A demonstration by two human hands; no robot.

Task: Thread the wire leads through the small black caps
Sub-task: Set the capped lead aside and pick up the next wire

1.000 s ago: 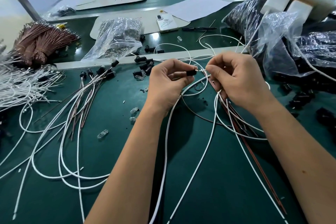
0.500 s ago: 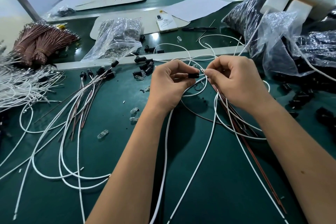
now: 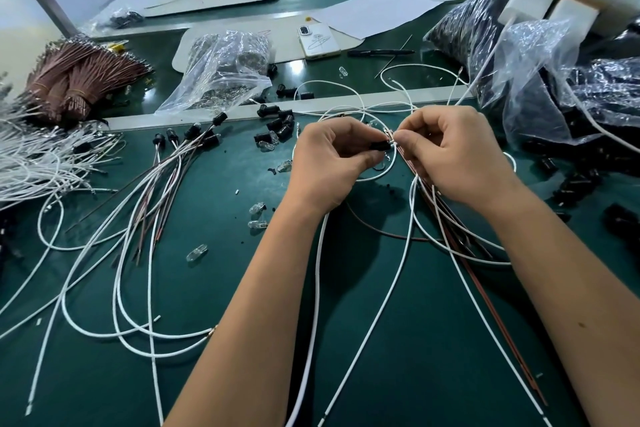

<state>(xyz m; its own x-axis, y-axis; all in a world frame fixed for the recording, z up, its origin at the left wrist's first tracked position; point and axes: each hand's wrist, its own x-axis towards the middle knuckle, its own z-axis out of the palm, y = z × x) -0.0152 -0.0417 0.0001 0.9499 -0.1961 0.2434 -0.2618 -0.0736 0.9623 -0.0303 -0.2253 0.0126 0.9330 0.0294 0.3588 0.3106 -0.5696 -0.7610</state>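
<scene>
Since a second ago the gap has been closed: the wire leads (image 3: 390,134) pinched in the right hand (image 3: 457,152) are now brought against the black cap (image 3: 380,146) pinched by the left hand (image 3: 332,163) above the tabletop (image 3: 221,288), so insertion is judged under way.

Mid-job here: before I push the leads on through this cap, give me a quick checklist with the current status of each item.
1. Black cap pinched in left hand: ok.
2. Wire leads pinched in right hand just behind their tips: ok.
3. Lead tips meet the cap's end: ok.
4. Both leads inside the bore: cannot tell, fingers hide it.
5. Trailing white wire hangs free toward the near edge, no visible snag: ok.
6. Spare caps lie on the green mat beyond the left hand: ok.
</scene>
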